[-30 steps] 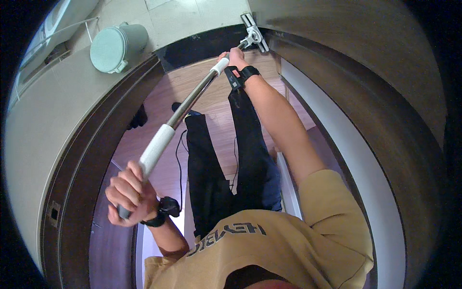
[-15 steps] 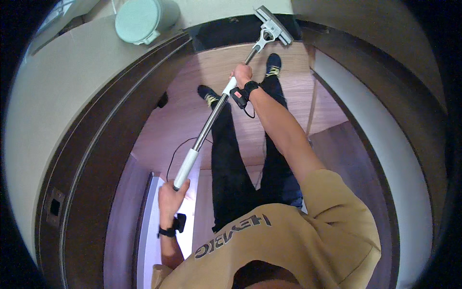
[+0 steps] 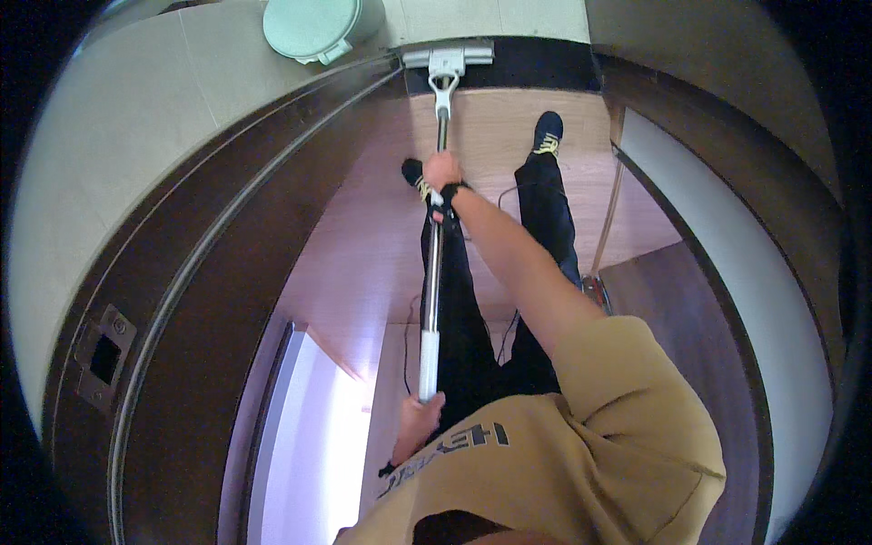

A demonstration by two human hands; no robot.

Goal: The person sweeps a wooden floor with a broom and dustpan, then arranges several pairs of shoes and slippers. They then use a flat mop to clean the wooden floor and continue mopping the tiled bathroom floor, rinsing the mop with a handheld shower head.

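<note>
A dark brown wooden doorframe [image 3: 263, 245] flanks pale pinkish wood-grain flooring [image 3: 363, 241]. A black threshold strip [image 3: 549, 65] borders cream floor tiles [image 3: 531, 18]; bright whitish light [image 3: 336, 454] glows lower left.

Apparently a home, wood-look floor [image 3: 495, 127], dark threshold [image 3: 545, 65], pale tiles [image 3: 536, 20], lidded container [image 3: 309, 27] (mint green)

Your mop head [image 3: 447, 62] swung L, now str. ahead of your R hand [image 3: 443, 170]; your L hand [image 3: 419, 418] moved in, approx. directly behind R hand.
</note>
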